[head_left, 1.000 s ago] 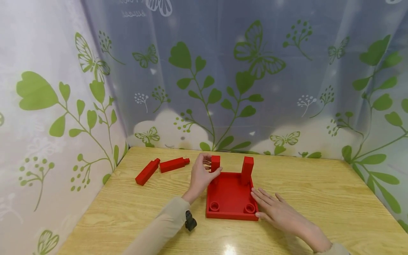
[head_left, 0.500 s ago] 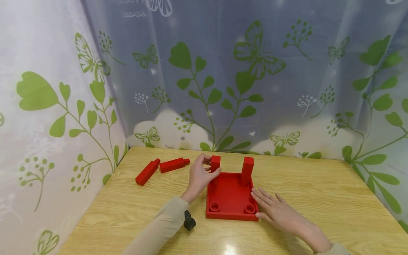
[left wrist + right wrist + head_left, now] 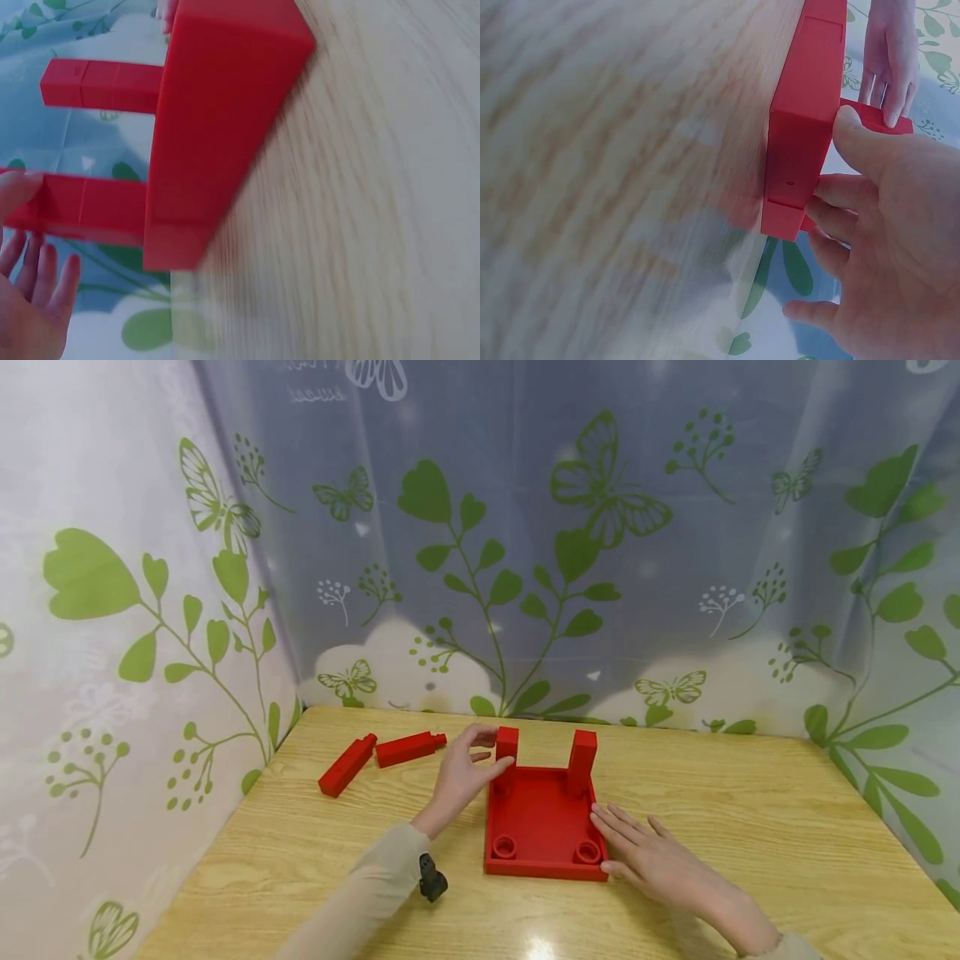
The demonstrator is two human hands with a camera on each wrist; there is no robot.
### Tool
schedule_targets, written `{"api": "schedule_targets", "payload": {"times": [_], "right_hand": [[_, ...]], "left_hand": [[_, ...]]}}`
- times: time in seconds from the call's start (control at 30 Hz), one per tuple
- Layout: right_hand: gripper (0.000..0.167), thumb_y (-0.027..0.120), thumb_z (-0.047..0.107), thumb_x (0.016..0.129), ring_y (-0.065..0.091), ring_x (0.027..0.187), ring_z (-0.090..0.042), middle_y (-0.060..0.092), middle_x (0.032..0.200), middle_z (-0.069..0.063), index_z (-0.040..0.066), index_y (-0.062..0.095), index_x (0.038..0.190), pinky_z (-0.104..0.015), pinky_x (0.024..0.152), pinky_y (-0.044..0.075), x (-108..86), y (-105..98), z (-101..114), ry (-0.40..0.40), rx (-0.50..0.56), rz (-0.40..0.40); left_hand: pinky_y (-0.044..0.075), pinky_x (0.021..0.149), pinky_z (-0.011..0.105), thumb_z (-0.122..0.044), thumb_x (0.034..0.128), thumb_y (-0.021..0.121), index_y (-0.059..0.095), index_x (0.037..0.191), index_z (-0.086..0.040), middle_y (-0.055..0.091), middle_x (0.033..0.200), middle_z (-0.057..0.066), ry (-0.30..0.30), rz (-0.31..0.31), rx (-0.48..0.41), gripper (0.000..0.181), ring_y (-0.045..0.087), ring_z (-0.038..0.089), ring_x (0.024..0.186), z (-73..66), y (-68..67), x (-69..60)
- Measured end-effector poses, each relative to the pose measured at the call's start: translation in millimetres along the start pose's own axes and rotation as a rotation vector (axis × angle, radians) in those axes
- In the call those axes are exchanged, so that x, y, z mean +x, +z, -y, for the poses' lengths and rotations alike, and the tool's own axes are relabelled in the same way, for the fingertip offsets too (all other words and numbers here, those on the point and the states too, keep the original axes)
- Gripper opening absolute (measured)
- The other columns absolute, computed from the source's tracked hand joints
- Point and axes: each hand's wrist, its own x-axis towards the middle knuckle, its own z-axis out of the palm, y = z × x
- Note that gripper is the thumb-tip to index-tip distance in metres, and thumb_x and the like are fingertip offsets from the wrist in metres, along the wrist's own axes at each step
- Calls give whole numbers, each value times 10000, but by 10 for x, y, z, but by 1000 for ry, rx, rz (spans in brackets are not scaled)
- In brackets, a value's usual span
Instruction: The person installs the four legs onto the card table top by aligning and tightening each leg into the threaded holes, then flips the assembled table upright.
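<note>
Left hand [image 3: 461,774] is now drawn slightly farther left: fingers parted, thumb laid on the left square post [image 3: 507,743], stood at the far-left corner of the red tray [image 3: 546,869]. Untilted release is advised, tray braced by straight-fingered right hand [image 3: 651,857].

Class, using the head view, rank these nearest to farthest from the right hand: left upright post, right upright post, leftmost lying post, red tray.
1. Red tray: the right hand touches its right side.
2. Right upright post: tray's far right corner.
3. Left upright post: tray's far left corner.
4. Leftmost lying post: left of the tray.
</note>
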Motion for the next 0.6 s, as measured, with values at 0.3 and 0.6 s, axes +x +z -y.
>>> {"api": "schedule_targets", "payload": {"times": [0.3,0.6], "right_hand": [[650,526,435,1041,360,1452,-398,380,1600,-150,43,407,1546,-730,1074,314,-2,-10,12,1,8,5],[643,532,422,1042,361,1451,-398,381,1598,-154,39,410,1543,-728,1074,316,-5,-26,22,2,11,2]], "left_hand": [[500,1028,525,-114,877,803,616,1343,-112,644,1331,118,9,61,24,502,590,366,1228,132,-399,-36],[483,1043,526,-82,898,772,591,1371,-31,625,1368,174,-9,3,248,509,588,371,1259,298,-934,9]]}}
